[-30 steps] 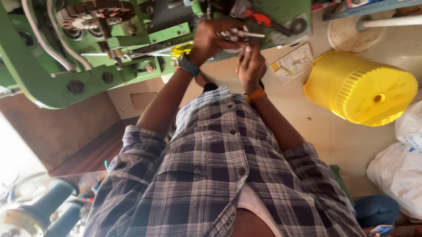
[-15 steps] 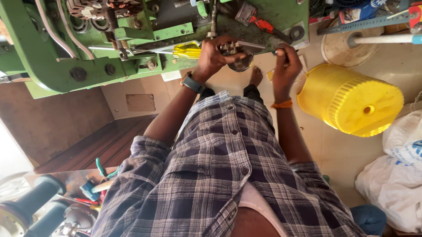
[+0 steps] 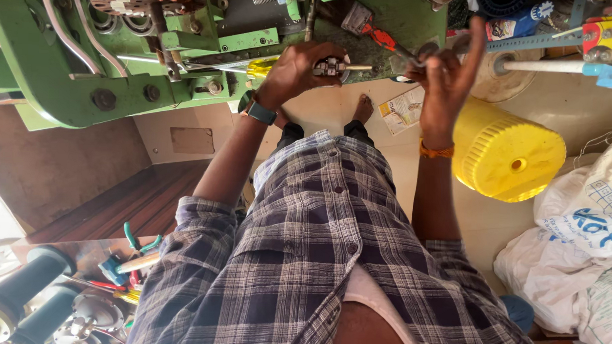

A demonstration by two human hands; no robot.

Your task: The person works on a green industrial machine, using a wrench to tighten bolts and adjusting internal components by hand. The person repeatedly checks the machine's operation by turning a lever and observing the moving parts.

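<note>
My left hand (image 3: 292, 73), with a watch on its wrist, is closed around a small metal part (image 3: 330, 66). A thin rod (image 3: 360, 67) sticks out of that part to the right. All this is at the lower edge of a green machine frame (image 3: 65, 82). My right hand (image 3: 445, 75), with an orange band on its wrist, is raised to the right of the rod. Its thumb and fingers pinch a small grey metal piece (image 3: 410, 60), and the forefinger points up. A yellow-handled screwdriver (image 3: 262, 67) lies on the machine just left of my left hand.
A red-handled tool (image 3: 378, 37) rests on the machine above the hands. A yellow ribbed plastic drum (image 3: 506, 155) lies on the floor at right, with white sacks (image 3: 589, 222) beside it. Pliers and hand tools (image 3: 133, 257) lie on a bench at lower left.
My two hands were together on the small metal part. My right hand has since moved off to the right and risen, while my left hand keeps hold of the part.
</note>
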